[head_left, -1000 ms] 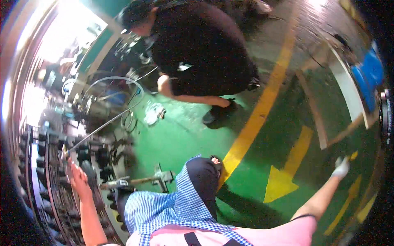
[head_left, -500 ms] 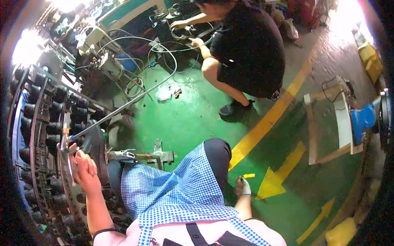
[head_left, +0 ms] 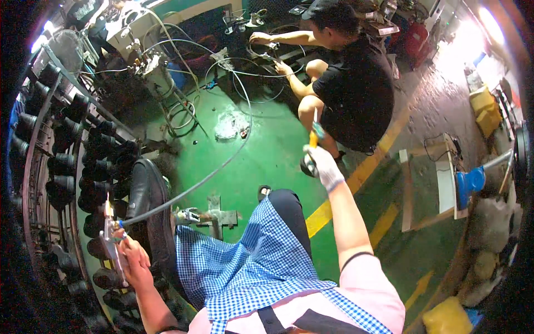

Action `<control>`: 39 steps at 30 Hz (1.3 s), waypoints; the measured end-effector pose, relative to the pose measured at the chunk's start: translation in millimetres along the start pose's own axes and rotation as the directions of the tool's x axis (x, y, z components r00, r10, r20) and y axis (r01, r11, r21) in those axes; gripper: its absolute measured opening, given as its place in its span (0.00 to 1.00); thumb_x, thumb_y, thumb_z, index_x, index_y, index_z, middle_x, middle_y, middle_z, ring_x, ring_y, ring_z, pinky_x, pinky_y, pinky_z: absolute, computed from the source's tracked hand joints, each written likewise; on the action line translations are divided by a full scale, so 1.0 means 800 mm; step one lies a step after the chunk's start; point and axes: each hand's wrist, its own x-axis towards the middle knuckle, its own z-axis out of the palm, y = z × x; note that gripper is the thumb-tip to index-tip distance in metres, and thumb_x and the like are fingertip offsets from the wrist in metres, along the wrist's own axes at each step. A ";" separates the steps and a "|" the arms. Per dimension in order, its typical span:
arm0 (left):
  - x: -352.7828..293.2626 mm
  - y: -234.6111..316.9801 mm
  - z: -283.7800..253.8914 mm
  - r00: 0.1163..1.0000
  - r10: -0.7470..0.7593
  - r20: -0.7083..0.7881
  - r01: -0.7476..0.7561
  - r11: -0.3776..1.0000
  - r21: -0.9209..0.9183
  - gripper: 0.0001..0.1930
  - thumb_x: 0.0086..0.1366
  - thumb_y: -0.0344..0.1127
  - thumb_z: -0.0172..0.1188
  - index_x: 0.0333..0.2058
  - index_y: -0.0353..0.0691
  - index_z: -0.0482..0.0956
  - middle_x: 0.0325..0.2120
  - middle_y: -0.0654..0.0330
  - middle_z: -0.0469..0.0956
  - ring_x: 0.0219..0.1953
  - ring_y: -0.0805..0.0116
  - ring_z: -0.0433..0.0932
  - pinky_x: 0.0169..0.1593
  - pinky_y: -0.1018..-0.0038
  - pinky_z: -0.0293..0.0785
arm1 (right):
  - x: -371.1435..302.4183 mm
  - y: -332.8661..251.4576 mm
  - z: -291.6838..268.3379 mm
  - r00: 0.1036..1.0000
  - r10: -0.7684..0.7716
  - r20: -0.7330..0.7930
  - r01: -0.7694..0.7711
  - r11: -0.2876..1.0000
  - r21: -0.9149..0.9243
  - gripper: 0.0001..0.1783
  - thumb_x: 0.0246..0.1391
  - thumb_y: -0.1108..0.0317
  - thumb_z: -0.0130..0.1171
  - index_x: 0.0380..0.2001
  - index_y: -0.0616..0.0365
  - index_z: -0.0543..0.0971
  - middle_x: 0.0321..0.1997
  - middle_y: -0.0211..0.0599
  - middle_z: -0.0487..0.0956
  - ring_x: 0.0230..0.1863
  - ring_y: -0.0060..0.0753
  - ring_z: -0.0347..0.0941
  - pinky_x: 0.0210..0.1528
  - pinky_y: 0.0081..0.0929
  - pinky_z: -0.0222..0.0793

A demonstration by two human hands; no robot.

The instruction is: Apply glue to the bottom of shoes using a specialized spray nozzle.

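Observation:
My left hand is closed round a metal air gun with a brass-coloured tip. A grey hose runs from the gun up over the floor. Beside it, a large black boot stands close to my left leg, next to a metal stand. My right hand, in a pale glove, is raised out in front. It grips a tool with a yellow handle and a thin pale tip; its exact kind is unclear.
A rack of black boots or shoes lines the left side. Ahead, a person in black squats with hands among cables. A wooden frame and a blue part are at right. A yellow line crosses the green floor.
My right hand has swung from low beside my knee up and forward with the yellow-handled tool. The left hand and the gun appear lower in the view.

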 end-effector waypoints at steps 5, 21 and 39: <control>-0.015 -0.021 -0.016 0.992 -0.075 -0.099 0.090 0.984 0.153 0.24 0.68 0.47 0.57 0.53 0.35 0.66 0.19 0.68 0.60 0.15 0.81 0.56 0.16 0.83 0.53 | 0.228 -0.023 0.054 0.968 -0.152 -0.201 0.070 0.928 -0.365 0.11 0.62 0.62 0.49 0.34 0.57 0.76 0.22 0.33 0.76 0.20 0.26 0.71 0.23 0.24 0.66; 0.023 0.028 0.049 0.931 -0.335 -0.143 0.360 0.789 0.498 0.18 0.67 0.47 0.56 0.41 0.35 0.77 0.20 0.60 0.70 0.22 0.70 0.69 0.26 0.76 0.65 | 0.466 -0.012 0.058 0.809 -0.409 -0.423 -0.129 0.578 -0.805 0.17 0.60 0.61 0.44 0.46 0.62 0.69 0.46 0.61 0.78 0.48 0.58 0.76 0.49 0.48 0.71; 0.012 0.020 0.049 0.925 -0.321 -0.205 0.381 0.765 0.519 0.27 0.59 0.55 0.63 0.43 0.36 0.70 0.18 0.64 0.69 0.20 0.75 0.68 0.24 0.79 0.63 | 0.490 -0.006 0.043 0.813 -0.389 -0.433 -0.040 0.706 -0.707 0.16 0.57 0.60 0.48 0.41 0.61 0.75 0.44 0.59 0.79 0.48 0.60 0.75 0.49 0.49 0.70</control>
